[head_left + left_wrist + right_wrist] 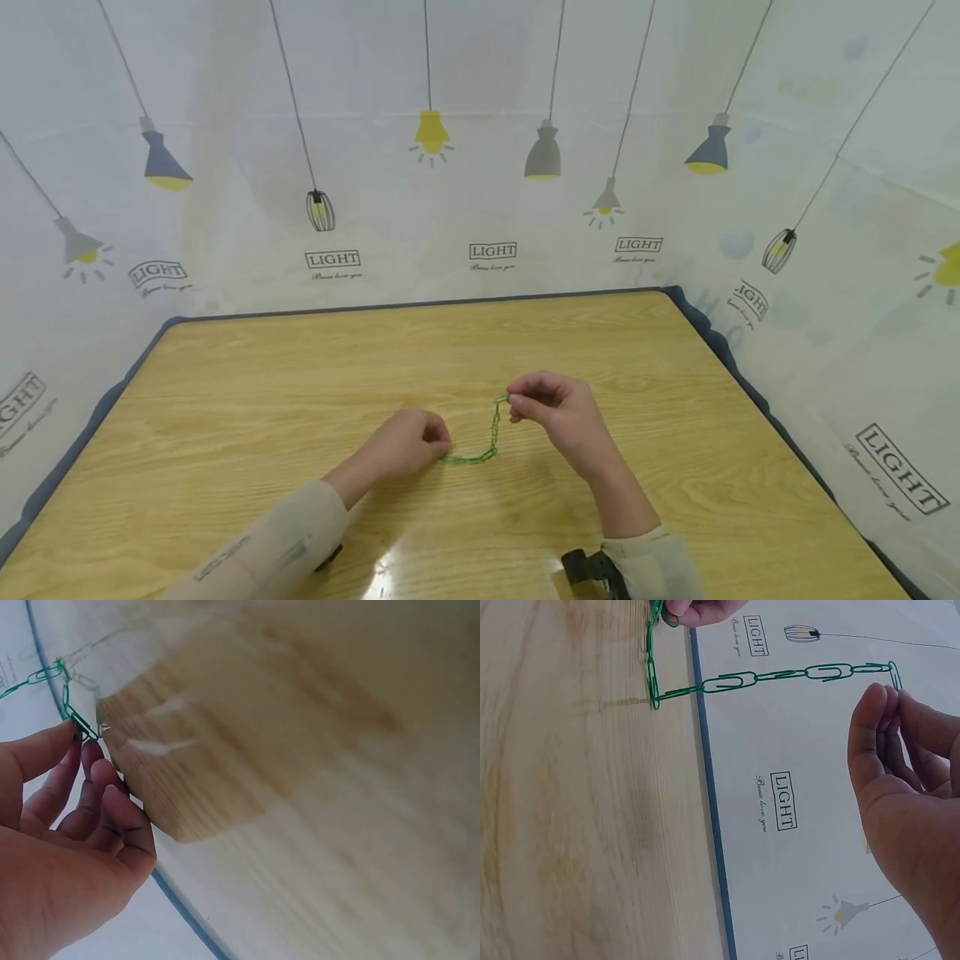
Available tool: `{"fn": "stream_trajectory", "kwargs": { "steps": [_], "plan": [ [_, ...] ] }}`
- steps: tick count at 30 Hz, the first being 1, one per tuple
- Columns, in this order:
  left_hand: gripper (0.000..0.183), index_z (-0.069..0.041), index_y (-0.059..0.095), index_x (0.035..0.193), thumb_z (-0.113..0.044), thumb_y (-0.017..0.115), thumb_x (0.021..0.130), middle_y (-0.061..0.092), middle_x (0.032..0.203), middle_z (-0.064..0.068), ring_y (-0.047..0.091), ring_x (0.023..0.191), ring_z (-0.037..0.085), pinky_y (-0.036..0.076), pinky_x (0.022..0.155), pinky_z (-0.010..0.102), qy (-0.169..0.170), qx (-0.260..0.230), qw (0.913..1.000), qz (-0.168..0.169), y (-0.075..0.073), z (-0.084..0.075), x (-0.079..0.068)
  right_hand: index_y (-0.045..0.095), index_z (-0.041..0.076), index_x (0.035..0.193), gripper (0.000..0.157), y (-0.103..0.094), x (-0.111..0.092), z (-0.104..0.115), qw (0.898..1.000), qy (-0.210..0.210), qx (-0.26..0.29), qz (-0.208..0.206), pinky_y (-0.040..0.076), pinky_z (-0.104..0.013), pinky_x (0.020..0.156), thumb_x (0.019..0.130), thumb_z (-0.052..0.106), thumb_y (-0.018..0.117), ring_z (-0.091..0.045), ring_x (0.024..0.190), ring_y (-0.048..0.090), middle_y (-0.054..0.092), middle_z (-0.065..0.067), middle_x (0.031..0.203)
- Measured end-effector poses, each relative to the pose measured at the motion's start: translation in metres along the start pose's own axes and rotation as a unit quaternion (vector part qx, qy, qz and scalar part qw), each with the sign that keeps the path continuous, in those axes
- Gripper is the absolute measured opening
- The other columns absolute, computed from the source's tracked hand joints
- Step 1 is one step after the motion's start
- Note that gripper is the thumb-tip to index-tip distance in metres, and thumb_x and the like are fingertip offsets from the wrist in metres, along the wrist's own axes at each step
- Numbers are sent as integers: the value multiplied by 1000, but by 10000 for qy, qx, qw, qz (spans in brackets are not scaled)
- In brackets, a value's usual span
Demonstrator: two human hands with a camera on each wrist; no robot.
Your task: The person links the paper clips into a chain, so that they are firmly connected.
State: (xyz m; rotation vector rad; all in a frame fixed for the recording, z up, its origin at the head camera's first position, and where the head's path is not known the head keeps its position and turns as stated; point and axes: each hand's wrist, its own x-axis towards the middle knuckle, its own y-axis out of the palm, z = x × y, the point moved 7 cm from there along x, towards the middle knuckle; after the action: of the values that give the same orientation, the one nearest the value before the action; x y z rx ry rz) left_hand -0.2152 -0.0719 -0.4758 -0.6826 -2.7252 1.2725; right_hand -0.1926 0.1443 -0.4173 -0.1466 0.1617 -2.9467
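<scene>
A chain of green paper clips hangs between my two hands over the wooden table. My left hand, low near the tabletop, pinches one end of it between thumb and fingers. Higher up and to the right, my right hand pinches the other end clip. From there the chain drops steeply, bends, and runs level toward the left hand. In the right wrist view the linked clips show one by one. The left wrist view has the left hand with a clip at its fingertips.
The wood-grain table has a dark blue edge along its back and sides. Pale wall sheets printed with hanging lamps stand around it. Black straps sit at the sleeve cuffs. Light glares off the tabletop near the front.
</scene>
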Motion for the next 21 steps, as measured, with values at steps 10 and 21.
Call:
{"fn": "stream_trajectory", "kwargs": {
  "steps": [10,21],
  "plan": [
    [11,-11,75,104,-20,69,105,73,103,2,63,88,16,52,70,30,-188,-1199,9925,-148,-5,3,-5,71,-4,116,16,2,2,2,10000,43,36,12,65,-37,91,104,6,68,-15,91,71,71,-2,102],
    [19,-5,70,118,-21,64,108,76,108,8,70,106,22,58,102,49,-49,-3512,9351,-478,-22,-24,-12,65,-2,121,19,1,6,15,9997,-202,118,-29,61,-29,101,109,12,61,-20,114,72,70,-17,128]
  ]
}}
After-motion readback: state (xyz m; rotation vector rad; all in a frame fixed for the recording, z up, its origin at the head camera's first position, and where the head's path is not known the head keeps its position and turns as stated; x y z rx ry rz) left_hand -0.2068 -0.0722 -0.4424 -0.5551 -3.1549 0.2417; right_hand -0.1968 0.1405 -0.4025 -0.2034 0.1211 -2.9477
